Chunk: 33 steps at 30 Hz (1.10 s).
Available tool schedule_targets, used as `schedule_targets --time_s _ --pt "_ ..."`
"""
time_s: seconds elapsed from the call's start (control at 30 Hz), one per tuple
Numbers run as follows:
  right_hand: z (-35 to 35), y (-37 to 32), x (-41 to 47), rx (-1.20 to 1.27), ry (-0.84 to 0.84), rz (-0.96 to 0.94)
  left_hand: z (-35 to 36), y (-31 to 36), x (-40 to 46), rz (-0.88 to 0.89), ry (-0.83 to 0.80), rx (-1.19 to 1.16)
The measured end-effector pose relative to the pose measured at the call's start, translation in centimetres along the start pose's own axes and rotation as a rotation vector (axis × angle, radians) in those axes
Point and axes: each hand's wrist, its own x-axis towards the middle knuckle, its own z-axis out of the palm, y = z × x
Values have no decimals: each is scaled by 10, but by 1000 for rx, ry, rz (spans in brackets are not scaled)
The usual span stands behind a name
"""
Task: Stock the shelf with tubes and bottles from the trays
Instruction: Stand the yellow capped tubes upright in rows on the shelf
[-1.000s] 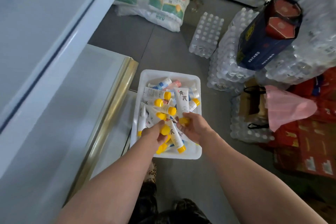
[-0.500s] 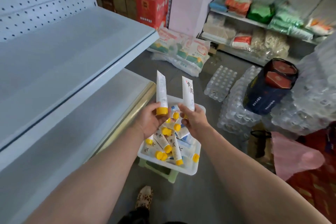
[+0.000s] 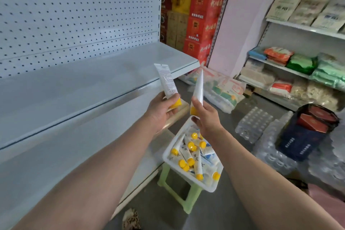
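Note:
My left hand (image 3: 160, 111) grips a white tube with a yellow cap (image 3: 166, 81) by its cap end, held upright in front of the pale grey shelf (image 3: 78, 84). My right hand (image 3: 206, 120) holds a second white yellow-capped tube (image 3: 198, 85), seen edge-on and pointing up. Both tubes hang just off the shelf's front edge near its right end. Below my right hand, a white tray (image 3: 186, 172) with several more yellow-capped tubes rests on a light green stool (image 3: 183, 199).
The shelf has a pegboard back (image 3: 74, 11) and a lower deck (image 3: 56, 155). Red cartons (image 3: 203, 15) are stacked behind it. Shrink-wrapped water bottles (image 3: 253, 125), a dark blue gift bag (image 3: 306, 132) and sacks lie on the floor at right, before a stocked rack (image 3: 298, 73).
Both hands lifted a tube each out of the tray and raised them up toward the shelf. My view has tilted up from the tray to the shelving.

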Motion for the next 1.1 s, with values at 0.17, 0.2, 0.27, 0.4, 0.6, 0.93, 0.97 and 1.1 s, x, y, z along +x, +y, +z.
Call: schedule_targets --time_s 0.17,0.2,0.27,0.4,0.6,0.93,0.97,1.1 --pt "69 0 -13 4 -138 -19 -62 47 -30 126 185 115" --pt "85 1 -16 11 -175 -20 -75 56 -37 147 231 129" --pt "121 2 -21 5 -256 -18 -106 75 -50 193 329 160" --pt "201 16 -29 42 -369 24 -178 113 -79 276 517 231" --pt "350 60 -67 21 -592 73 -301 169 -146 340 744 372" --pt "541 132 -158 -212 -806 -44 -476 229 -260 356 1112 539" --pt "552 137 -164 -237 -812 -53 -489 230 -268 357 1139 543" --pt "585 160 -184 -334 -824 -67 -523 229 -292 348 1206 554"
